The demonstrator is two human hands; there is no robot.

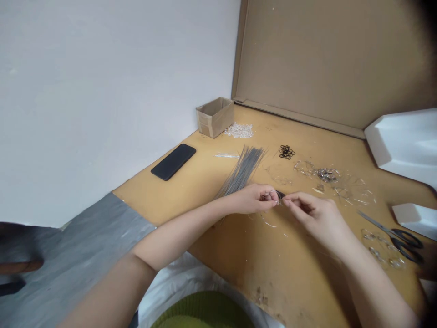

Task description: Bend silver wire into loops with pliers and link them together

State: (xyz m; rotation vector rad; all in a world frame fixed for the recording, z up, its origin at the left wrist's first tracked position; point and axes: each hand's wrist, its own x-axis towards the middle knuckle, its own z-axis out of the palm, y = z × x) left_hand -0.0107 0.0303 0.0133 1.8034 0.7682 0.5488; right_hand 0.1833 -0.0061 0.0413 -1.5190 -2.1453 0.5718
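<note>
My left hand (261,198) is closed in a pinch on a thin bent wire (273,192), which curves over the fingertips. Close beside it, my right hand (312,214) has thumb and forefinger pressed together; what lies between them is too small to make out. Between the two sets of fingertips shows a small dark piece (280,194), partly hidden. Behind my left hand a bundle of grey wires (244,168) lies on the wooden tabletop (246,273). Short loose bits of wire are scattered under and around both hands.
A small cardboard box (214,119) stands by clear beads (241,130) at the back. A black phone (174,161) lies left. Black rings (287,152) and tangled wire pieces (327,175) lie right of the bundle. Scissors (398,237) and white foam blocks (404,146) sit far right.
</note>
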